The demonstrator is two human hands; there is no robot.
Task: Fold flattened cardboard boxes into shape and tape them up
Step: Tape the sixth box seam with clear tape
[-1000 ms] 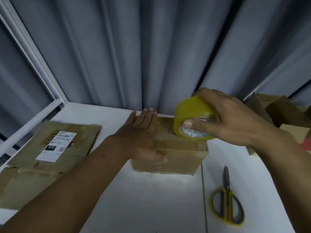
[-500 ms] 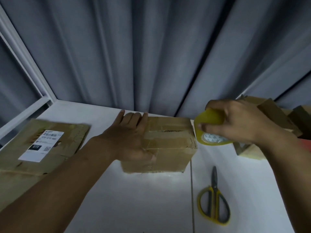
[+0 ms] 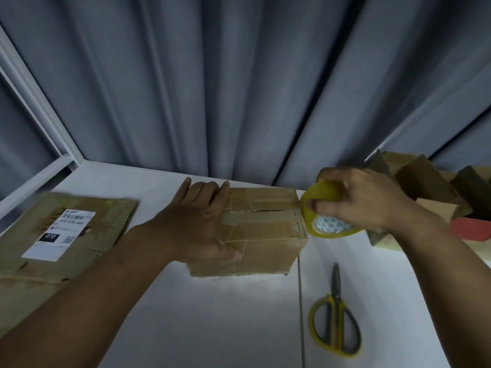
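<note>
A small folded cardboard box [image 3: 265, 229] stands on the white table [image 3: 212, 328], its top flaps closed with a dark slit along the seam. My left hand [image 3: 196, 224] lies flat on the box's left part, fingers straight, thumb down the front face. My right hand [image 3: 358, 203] grips a yellow roll of clear tape [image 3: 325, 211] just past the box's right edge, with a strip of tape running from the roll across the box top.
A flattened cardboard box [image 3: 61, 235] with a white shipping label lies at the left. Yellow-handled scissors [image 3: 336, 325] lie on the table at the right front. More cardboard boxes [image 3: 425, 187] and a red object [image 3: 470, 229] sit at the far right. Grey curtains hang behind.
My right hand has carried the tape roll from above the box's top to beyond its right edge, drawing tape across. My left hand has stayed flat on the box.
</note>
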